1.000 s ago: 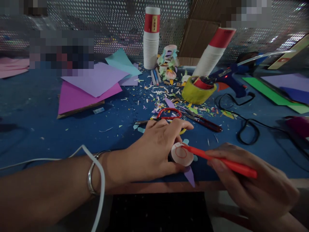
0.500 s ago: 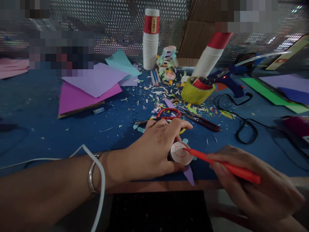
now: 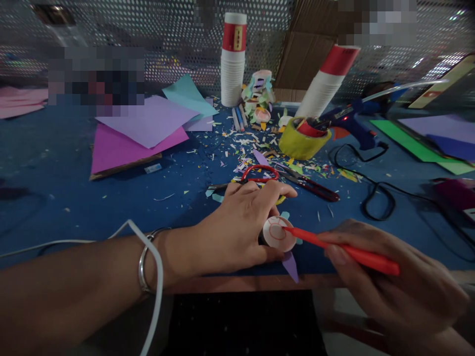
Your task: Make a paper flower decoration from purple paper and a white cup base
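Observation:
My left hand (image 3: 241,225) has its thumb and fingers curled around a small paper-cup bottom (image 3: 273,242), a round white piece held low near the table's front edge. Red lines form a ring with short spokes on its face. Teal paper tabs stick out from its edge, and a pointed purple paper strip (image 3: 291,268) hangs from its lower side. In my right hand (image 3: 401,277) is a red felt-tip pen (image 3: 365,257), its tip on the white face. Red-handled scissors (image 3: 260,168) lie just beyond my left fingers, partly hidden by them.
Behind the scissors lie dark-red snips (image 3: 315,189) and scattered paper scraps (image 3: 237,143). A yellow tape roll (image 3: 302,146) stands beside a blue glue gun (image 3: 365,131) with a looping black cord (image 3: 393,198). Paper cups (image 3: 233,74) and coloured sheets (image 3: 148,121) are farther back. A white cable (image 3: 158,277) crosses my left wrist.
The pen tip has shifted very slightly on the white face. Both hands keep the same hold, and the rest looks unchanged apart from a slight camera shift.

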Action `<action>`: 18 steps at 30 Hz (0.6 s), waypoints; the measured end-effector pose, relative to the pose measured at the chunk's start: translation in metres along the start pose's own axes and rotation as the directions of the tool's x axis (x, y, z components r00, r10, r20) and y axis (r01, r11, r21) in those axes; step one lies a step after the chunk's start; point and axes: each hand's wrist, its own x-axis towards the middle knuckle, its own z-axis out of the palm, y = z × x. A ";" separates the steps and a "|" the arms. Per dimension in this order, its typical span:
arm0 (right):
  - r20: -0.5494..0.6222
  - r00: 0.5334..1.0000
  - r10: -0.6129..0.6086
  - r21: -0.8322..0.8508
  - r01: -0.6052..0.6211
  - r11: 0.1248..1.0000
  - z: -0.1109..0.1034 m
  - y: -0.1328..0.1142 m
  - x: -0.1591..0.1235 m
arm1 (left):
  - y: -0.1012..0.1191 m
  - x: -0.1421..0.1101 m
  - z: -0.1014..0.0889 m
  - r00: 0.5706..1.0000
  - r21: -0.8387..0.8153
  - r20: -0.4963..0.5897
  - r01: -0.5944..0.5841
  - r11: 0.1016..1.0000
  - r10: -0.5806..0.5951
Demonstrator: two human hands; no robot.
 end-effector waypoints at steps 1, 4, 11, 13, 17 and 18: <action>0.012 1.000 -0.004 -0.017 0.004 1.000 -0.001 0.000 0.000 | 0.000 0.000 0.000 1.000 0.004 0.001 0.002 1.000 -0.002; -0.004 1.000 0.031 -0.080 -0.031 0.996 -0.002 0.001 -0.001 | 0.001 0.000 0.000 1.000 0.011 -0.001 0.004 1.000 -0.004; -0.060 0.998 0.019 -0.143 -0.028 0.989 -0.002 -0.003 0.003 | 0.000 0.000 0.000 1.000 -0.001 0.008 -0.005 1.000 0.005; -0.039 0.999 0.015 -0.163 -0.021 0.986 -0.004 -0.004 0.006 | 0.000 0.000 0.000 1.000 -0.006 0.010 -0.002 1.000 0.002; 0.015 0.999 0.038 -0.079 -0.037 0.996 -0.007 -0.010 0.010 | 0.001 0.000 -0.002 0.999 -0.004 0.034 0.000 1.000 0.000; -0.005 0.998 0.069 -0.053 -0.069 0.996 -0.007 -0.011 0.010 | 0.002 0.000 -0.002 0.999 0.000 0.034 0.000 1.000 0.000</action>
